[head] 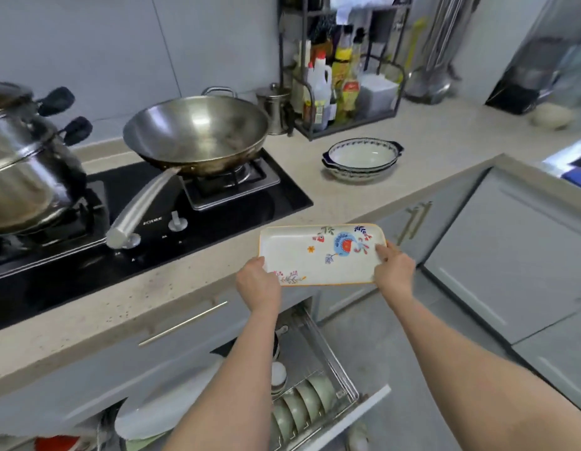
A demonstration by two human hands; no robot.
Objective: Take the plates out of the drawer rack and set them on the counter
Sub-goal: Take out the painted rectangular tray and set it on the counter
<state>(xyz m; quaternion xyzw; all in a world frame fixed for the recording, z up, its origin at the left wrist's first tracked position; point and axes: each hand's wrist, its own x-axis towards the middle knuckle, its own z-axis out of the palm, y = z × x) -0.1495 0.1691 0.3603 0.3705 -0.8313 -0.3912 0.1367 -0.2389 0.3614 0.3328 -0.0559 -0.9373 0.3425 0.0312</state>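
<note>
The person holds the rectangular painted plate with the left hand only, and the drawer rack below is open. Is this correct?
No. In the head view both hands hold the rectangular plate: the left hand at its left end, the right hand at its right end. The drawer rack below is open.

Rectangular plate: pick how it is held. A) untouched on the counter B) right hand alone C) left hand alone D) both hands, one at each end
D: the left hand grips one end of the rectangular plate, the right hand the other.
</note>
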